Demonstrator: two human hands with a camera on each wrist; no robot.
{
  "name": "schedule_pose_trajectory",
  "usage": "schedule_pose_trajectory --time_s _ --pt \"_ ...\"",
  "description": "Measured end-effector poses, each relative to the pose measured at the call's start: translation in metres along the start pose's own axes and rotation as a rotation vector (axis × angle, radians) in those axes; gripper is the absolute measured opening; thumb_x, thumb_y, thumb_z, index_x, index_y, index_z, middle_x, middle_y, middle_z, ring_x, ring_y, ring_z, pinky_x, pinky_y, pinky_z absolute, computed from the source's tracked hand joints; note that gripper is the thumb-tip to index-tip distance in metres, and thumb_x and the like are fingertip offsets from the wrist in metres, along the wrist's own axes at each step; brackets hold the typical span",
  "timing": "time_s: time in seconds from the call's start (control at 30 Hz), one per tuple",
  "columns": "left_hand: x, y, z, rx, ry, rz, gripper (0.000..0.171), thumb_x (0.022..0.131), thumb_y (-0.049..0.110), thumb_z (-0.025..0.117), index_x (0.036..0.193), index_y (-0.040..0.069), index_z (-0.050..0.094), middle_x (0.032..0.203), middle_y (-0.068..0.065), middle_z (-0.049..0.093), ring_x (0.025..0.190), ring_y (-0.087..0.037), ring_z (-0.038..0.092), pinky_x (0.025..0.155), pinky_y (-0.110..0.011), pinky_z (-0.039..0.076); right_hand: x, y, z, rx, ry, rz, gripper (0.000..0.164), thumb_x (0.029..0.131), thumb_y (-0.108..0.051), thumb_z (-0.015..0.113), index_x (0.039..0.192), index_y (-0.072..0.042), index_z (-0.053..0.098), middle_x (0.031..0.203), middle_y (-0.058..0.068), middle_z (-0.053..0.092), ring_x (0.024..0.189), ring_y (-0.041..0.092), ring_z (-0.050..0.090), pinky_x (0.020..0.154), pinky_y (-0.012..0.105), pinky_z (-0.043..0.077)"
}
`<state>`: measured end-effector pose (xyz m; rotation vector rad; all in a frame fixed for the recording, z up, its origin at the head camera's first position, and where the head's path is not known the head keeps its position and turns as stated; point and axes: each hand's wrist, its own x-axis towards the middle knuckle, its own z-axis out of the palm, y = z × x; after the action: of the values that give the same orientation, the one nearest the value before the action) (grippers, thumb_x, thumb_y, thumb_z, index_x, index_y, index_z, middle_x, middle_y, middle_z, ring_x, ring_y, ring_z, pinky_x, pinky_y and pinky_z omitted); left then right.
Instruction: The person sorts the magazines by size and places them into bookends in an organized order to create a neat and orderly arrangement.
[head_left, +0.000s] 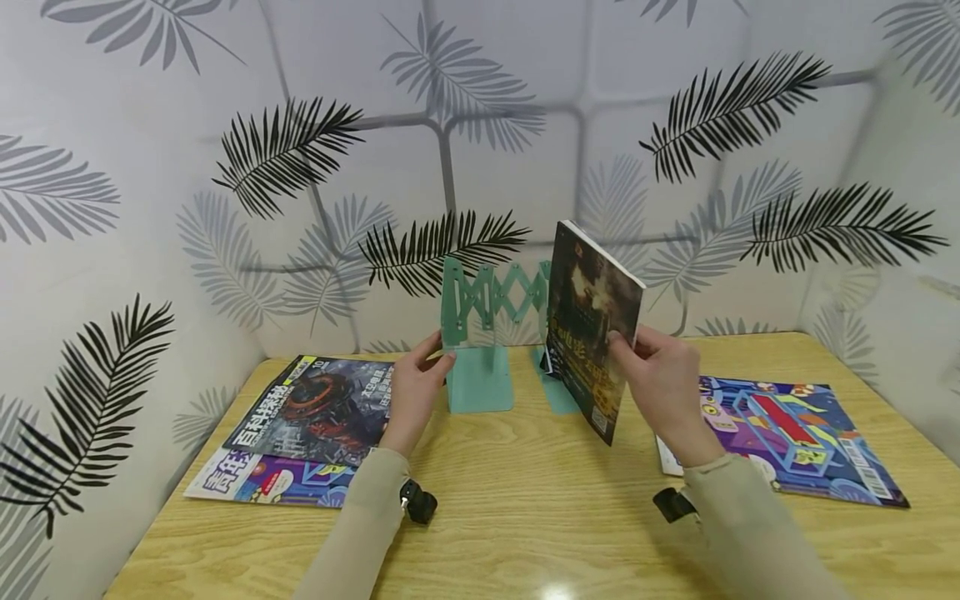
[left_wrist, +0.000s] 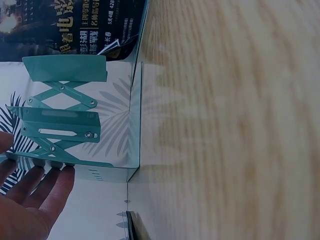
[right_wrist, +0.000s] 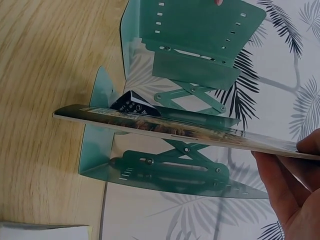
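Pale sleeves (head_left: 360, 525) sit closest to the lens, at the bottom of the head view, each with a black strap (head_left: 417, 502) at the wrist. Okay, fingers first, as seen on my remote feeds. The person's right hand (head_left: 663, 379) is pinching a dark magazine (head_left: 588, 325) by its edge, thumb on the front cover and fingers tucked behind. The left hand (head_left: 416, 383) has the left end plate of a green bookend (head_left: 480, 383) between thumb and fingers, most of them against the outer face.

The dark magazine is up on edge and tilted, and my right wrist cam puts it in the slot between the bookend's right end plate and the next upright. Can't tell from here if its bottom edge touches anything. There's a dark flap (right_wrist: 134, 104) with white print by its base; no idea if it's part of the same magazine.

Further out, left side: a black-covered magazine (head_left: 322, 408) lies partly over a purple one (head_left: 273, 479). On the right, a colourful magazine (head_left: 806, 442) lies flat near the right forearm. All that's on a wooden table (head_left: 525, 500) against a leaf-patterned wall (head_left: 517, 50).
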<state>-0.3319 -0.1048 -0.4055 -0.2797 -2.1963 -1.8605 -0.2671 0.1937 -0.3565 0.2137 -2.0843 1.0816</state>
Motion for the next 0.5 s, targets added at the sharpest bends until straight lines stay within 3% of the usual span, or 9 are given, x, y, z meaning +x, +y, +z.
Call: schedule_pose_trajectory --time_s 0.23,0.5 --pt "0.0009 0.0002 -0.0008 -0.009 0.004 -0.003 0.047 0.098 0.022 0.063 0.144 0.02 0.054 0.133 -0.003 0.059 0.115 -0.023 0.06 0.091 -0.045 0.052 0.003 -0.0015 0.0062 0.003 0.008 -0.003 0.033 0.094 -0.014 0.068 0.062 -0.008 0.062 0.05 0.001 0.054 0.04 0.008 0.035 0.039 0.023 0.024" --pt "0.0003 0.0006 0.0 -0.003 0.002 -0.007 0.046 0.098 0.021 0.063 0.143 0.02 0.054 0.133 -0.002 0.059 0.114 -0.021 0.061 0.089 -0.044 0.053 0.0051 0.0003 0.0108 0.011 0.01 0.005 0.028 0.093 -0.014 0.068 0.067 -0.007 0.068 0.054 0.002 0.061 0.04 0.007 0.04 0.038 0.022 0.026"
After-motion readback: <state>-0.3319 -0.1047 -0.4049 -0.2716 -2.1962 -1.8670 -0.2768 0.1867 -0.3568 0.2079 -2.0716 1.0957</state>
